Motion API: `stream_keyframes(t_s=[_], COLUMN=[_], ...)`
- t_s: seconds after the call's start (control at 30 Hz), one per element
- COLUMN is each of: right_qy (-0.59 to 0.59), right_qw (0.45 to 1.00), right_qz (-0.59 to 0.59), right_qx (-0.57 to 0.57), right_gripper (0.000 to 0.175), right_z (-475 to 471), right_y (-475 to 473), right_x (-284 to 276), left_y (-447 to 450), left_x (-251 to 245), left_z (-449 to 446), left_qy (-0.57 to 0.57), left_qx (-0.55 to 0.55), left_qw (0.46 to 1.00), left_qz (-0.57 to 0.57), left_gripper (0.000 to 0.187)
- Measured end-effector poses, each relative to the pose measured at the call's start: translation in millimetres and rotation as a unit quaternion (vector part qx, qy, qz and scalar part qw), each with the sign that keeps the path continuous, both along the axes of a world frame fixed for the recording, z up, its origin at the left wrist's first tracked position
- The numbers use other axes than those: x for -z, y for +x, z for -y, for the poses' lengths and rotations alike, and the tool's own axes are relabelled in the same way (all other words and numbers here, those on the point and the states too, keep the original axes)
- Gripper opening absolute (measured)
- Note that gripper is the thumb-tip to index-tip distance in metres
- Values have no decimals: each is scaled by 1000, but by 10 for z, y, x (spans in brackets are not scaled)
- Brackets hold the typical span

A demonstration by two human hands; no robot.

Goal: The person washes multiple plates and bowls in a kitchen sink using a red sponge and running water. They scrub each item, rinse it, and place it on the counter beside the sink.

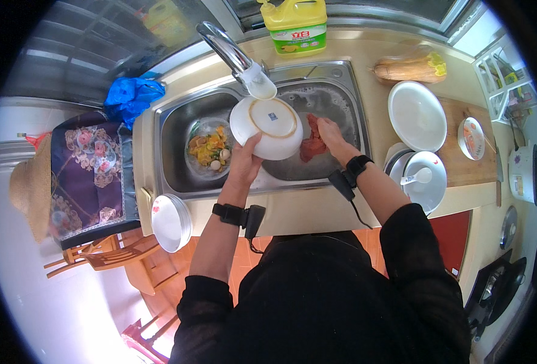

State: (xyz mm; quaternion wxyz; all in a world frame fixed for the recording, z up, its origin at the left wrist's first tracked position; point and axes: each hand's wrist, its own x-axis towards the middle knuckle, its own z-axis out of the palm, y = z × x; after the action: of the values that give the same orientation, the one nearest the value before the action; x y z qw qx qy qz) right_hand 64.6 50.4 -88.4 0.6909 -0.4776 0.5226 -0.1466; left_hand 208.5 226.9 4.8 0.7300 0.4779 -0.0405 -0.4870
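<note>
My left hand (pixel 247 157) grips the near rim of a white bowl (pixel 282 136), tilted so its underside and brown-stained foot ring face up. The bowl is below the faucet (pixel 232 52), over the divider of the steel double sink (pixel 259 184). A crumpled reddish-brown cloth (pixel 313 148) is in my right hand (pixel 332 136), to the right of the bowl. Beneath that hand, the right basin (pixel 291 170) holds water with some suds. The left basin (pixel 170 132) contains a clear bag or bowl of food scraps (pixel 208 146) with eggshells.
White bowls (pixel 170 223) are stacked at the counter's front left edge. On the right stand a large white bowl (pixel 417 116), stacked dishes with a spoon (pixel 416 176), and a cutting board (pixel 464 168). Behind are a yellow detergent jug (pixel 295 27), a bagged squash (pixel 402 70) and a blue plastic bag (pixel 132 98).
</note>
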Motion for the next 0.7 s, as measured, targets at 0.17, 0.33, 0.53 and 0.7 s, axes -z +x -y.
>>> stream_keyframes(t_s=[0.17, 0.33, 0.53, 0.7], right_qy=[-361, -485, -479, -71], right_qw=[871, 591, 632, 961], right_qz=[-66, -285, -244, -26], right_qx=[-327, -579, -558, -266], right_gripper=[44, 46, 30, 25], right_z=[33, -69, -155, 86], right_y=[44, -33, 93, 26], right_x=[404, 407, 631, 331], left_y=[81, 69, 109, 89], left_x=[19, 43, 78, 118], left_z=[-181, -312, -288, -222], left_qy=[44, 29, 31, 56], left_qx=[38, 63, 75, 91], left_qw=[998, 997, 996, 994], left_qz=[-1, 27, 22, 34], left_gripper=[44, 41, 40, 41])
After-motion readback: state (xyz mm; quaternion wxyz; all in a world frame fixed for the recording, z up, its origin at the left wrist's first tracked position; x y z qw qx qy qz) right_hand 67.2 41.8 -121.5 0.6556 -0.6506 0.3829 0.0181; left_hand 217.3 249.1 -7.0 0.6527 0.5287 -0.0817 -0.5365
